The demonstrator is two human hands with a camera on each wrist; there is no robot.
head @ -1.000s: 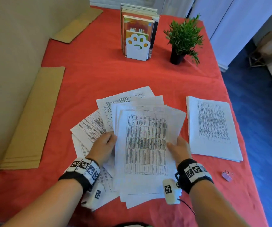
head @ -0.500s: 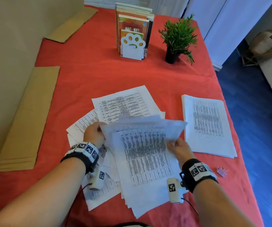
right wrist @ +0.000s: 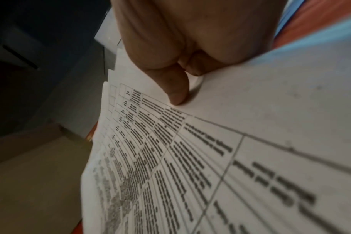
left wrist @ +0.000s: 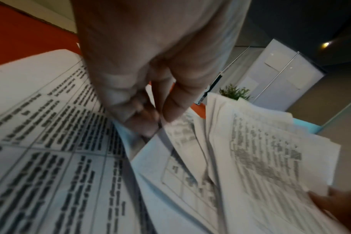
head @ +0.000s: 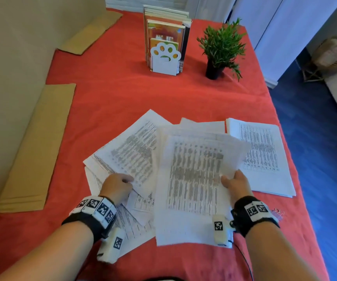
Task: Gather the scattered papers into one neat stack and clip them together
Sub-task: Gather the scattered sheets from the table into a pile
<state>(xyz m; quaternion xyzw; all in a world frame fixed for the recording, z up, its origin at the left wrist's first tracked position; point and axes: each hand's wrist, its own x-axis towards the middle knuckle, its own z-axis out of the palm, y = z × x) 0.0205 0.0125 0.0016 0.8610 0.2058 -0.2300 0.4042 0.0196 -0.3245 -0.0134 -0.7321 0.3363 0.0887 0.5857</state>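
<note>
- The right hand [head: 237, 184], lower right of centre in the head view, pinches the right edge of a sheaf of printed sheets [head: 194, 179]; the right wrist view shows its thumb [right wrist: 175, 93] pressed on the top page, while the fingers beneath are hidden by the paper.
- The left hand [head: 116, 187], lower left of centre, has its fingers curled onto the loose sheets [head: 131, 153] fanned across the red bench [head: 123, 94]. In the left wrist view the fingertips [left wrist: 142, 121] seem to nip a page edge, but blur makes the exact hold hard to judge.
- All print is smeared by motion blur; only table grids and dark lines of text can be made out.
- The sheaf covers the left edge of a separate paper stack [head: 265, 157] lying flat at centre right.
- Behind the right wristband, at the lower right, a small pale binder clip [head: 277, 212] shows only in part, and its shape is unclear.
- At the top centre a paw-shaped white bookend [head: 165, 57] hides the lower parts of the upright books [head: 163, 27]; a potted plant [head: 221, 45] stands just right of them.
- Flat cardboard sheets [head: 35, 147] lie along the left edge of the frame.
</note>
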